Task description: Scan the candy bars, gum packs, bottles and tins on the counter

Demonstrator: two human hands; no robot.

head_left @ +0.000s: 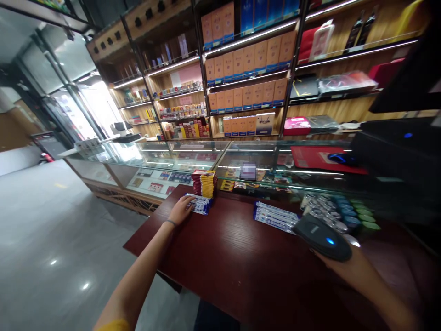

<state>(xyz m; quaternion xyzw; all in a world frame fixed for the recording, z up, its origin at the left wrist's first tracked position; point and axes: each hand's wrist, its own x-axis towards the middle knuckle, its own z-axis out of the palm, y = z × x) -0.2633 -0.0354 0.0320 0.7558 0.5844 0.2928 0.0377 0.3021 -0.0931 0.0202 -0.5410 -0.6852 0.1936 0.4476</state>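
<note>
The packet bundle [201,205], blue and white, lies flat on the tabletop [227,253], partly covered by my left fingers [187,201]. Those fingers are extended over its near-left edge; I cannot tell whether they pinch it or only rest on it.

My right fingers [325,262] are closed around a handheld scanner [322,236] with a lit blue indicator. The scanner head conceals most of the grip. Its front end overlaps, in view, the near end of a second packet row [275,218], spread flat between the two sets of fingers; contact cannot be confirmed.

Step in hand, as I judge it: scanning goods, with the left fingers managing the packets and the right fingers aiming the scanner. The next move appears to call for a clear code facing the scanner, a steady right wrist, and left fingers kept out of the beam.

Just beyond the left fingers stands a stack of red and yellow packs [205,184]. Beyond the right fingers sit grouped round containers [341,212], silver, blue and green. Farther out from both, a glass display case [225,154] runs before the stocked shelves [246,94].
</note>
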